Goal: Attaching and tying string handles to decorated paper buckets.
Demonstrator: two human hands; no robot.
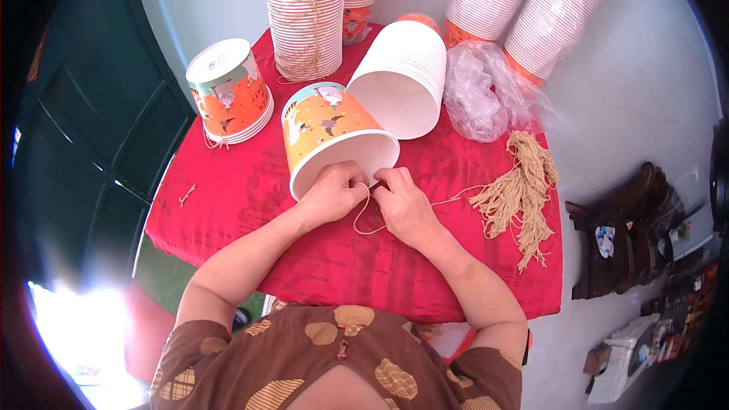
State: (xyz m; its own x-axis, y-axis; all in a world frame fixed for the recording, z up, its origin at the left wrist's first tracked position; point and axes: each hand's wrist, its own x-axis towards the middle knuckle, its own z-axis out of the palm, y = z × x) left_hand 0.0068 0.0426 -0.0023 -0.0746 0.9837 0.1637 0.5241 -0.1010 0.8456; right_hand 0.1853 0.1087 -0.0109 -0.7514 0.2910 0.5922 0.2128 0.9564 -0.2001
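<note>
A printed orange paper bucket (326, 123) lies tilted on the table, its white open mouth turned toward me. My left hand (336, 191) is closed at the near rim, its fingertips pinching a tan string (360, 220) that hangs in a loop below. Right beside it, my right hand (406, 203) is closed in a pinch around a small dark, slim tool (377, 185), whose kind I cannot make out. From the right hand the string runs on toward a bundle of tan strings (519, 201) at the table's right side.
A red cloth covers the table (342, 273). Behind the bucket lie nested white buckets (402, 76); a tied stack (305, 30) stands farther back. A short orange stack (231, 95) sits left. Crumpled clear plastic (486, 91) and wrapped stacks (566, 11) are at the back right.
</note>
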